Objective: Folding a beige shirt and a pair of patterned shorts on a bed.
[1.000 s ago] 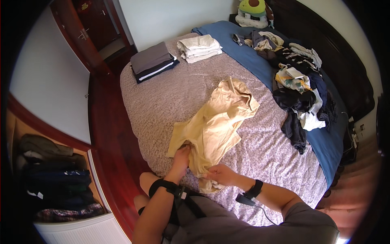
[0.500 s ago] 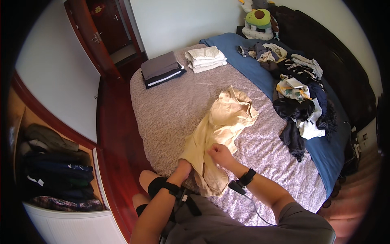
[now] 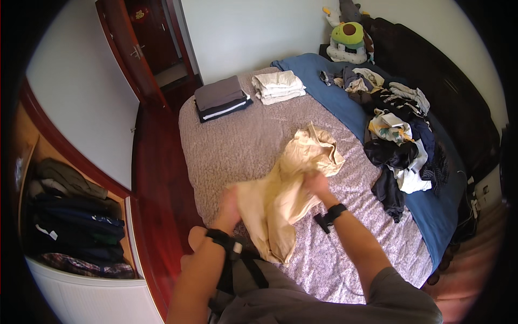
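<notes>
Tan cloth garment (image 3: 280, 197) is spread lengthwise on the bed (image 3: 216, 154), its near end by your lap and its far end angled up and right toward the blue bedding (image 3: 426, 218). Surface is creased and the far end is bunched, with an opening showing.

Your left hand (image 3: 229, 201) is on the garment's left edge, closed on the fabric, which is drawn out to it. Fingers are motion-blurred. Your right hand (image 3: 317, 184) is on or just over the garment's right side, farther up than the left. Too blurred to tell if it's gripping or only resting. Both wrists carry black straps: left strap (image 3: 222, 241), right strap (image 3: 335, 211).

Past the garment, toward the far edge of the bed, you've got two folded stacks side by side: a grey-topped stack (image 3: 219, 95) on the left, an off-white stack (image 3: 279, 85) on the right. Loose clothes pile (image 3: 391, 154) lies mostly on the blue bedding, by the dark headboard (image 3: 458, 97); mixed black, white and grey. Green plush toy (image 3: 348, 34) sits at the far corner.

Off the bed, left side: dark red floor (image 3: 156, 216), an open door (image 3: 129, 54) at the far end, and a storage compartment with dark clothes (image 3: 75, 224) near you.
</notes>
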Action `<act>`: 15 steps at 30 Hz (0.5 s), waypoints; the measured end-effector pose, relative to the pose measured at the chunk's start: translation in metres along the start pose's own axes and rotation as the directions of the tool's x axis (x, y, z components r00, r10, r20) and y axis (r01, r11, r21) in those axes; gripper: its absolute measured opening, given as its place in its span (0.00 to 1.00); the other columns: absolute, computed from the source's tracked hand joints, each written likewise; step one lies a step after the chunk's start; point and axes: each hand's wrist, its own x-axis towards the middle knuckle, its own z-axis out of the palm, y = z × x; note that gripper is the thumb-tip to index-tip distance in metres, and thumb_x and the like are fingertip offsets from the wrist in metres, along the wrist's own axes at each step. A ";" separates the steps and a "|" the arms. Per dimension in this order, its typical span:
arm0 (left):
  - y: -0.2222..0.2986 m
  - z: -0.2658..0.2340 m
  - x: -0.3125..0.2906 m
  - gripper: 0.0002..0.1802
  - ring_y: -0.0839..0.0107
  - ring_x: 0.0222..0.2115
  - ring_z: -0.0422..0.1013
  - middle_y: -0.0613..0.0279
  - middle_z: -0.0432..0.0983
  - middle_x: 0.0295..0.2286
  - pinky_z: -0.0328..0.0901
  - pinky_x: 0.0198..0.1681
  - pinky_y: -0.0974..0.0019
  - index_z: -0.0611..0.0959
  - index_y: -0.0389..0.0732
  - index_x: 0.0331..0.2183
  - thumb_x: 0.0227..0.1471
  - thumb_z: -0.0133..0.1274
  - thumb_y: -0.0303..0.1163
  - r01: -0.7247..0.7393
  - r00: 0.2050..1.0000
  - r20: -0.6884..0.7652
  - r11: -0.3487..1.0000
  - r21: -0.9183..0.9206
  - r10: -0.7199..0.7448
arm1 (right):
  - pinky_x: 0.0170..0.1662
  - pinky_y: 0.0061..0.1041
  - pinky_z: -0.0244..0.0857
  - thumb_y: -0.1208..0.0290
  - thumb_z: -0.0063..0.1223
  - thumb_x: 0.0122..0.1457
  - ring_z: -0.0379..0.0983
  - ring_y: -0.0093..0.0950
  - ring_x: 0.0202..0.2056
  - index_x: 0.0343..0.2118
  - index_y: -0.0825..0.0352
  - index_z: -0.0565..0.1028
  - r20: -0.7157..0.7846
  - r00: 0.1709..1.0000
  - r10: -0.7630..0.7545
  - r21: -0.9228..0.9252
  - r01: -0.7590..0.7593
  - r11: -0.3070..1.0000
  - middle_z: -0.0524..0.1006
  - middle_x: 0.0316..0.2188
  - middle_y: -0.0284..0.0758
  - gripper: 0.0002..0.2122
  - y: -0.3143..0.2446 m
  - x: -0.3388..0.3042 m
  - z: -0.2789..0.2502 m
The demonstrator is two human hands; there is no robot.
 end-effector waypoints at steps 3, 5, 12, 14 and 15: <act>0.100 -0.013 0.009 0.21 0.55 0.44 0.68 0.49 0.69 0.44 0.63 0.49 0.53 0.68 0.33 0.46 0.58 0.38 0.39 -0.136 0.986 0.036 0.912 -0.387 0.163 | 0.39 0.36 0.66 0.63 0.38 0.59 0.72 0.39 0.32 0.36 0.67 0.72 -0.219 0.974 0.055 -0.002 -0.057 0.998 0.73 0.34 0.47 0.13 0.030 0.038 -0.099; 0.149 -0.014 0.002 0.19 0.55 0.45 0.67 0.49 0.68 0.44 0.63 0.50 0.53 0.67 0.32 0.47 0.59 0.34 0.33 -0.347 0.936 -0.089 0.848 -0.400 0.341 | 0.32 0.29 0.65 0.63 0.46 0.57 0.69 0.31 0.26 0.36 0.74 0.71 -0.433 0.898 0.076 0.437 0.135 0.889 0.73 0.26 0.42 0.15 0.034 0.027 -0.192; 0.155 -0.055 -0.016 0.18 0.61 0.44 0.68 0.52 0.69 0.44 0.64 0.47 0.56 0.68 0.35 0.48 0.59 0.37 0.34 -0.514 0.849 -0.298 0.813 -0.274 0.436 | 0.41 0.26 0.68 0.69 0.43 0.59 0.74 0.28 0.36 0.43 0.69 0.70 0.046 0.962 0.269 0.947 -0.128 0.294 0.75 0.37 0.38 0.13 0.071 -0.041 -0.281; 0.150 -0.068 -0.020 0.16 0.62 0.40 0.70 0.53 0.71 0.40 0.67 0.44 0.59 0.69 0.35 0.45 0.60 0.37 0.35 -0.488 0.849 -0.305 0.862 -0.137 0.432 | 0.41 0.26 0.68 0.69 0.41 0.59 0.74 0.28 0.36 0.42 0.70 0.70 0.058 0.964 0.261 0.965 -0.121 0.231 0.75 0.36 0.38 0.12 0.063 -0.065 -0.290; 0.158 -0.065 -0.025 0.14 0.64 0.36 0.72 0.55 0.72 0.36 0.69 0.39 0.61 0.70 0.36 0.42 0.59 0.37 0.34 -0.457 0.865 -0.299 0.879 -0.134 0.404 | 0.41 0.25 0.68 0.69 0.42 0.59 0.74 0.28 0.35 0.41 0.70 0.70 0.001 0.967 0.253 0.957 -0.074 0.281 0.75 0.36 0.38 0.12 0.065 -0.070 -0.296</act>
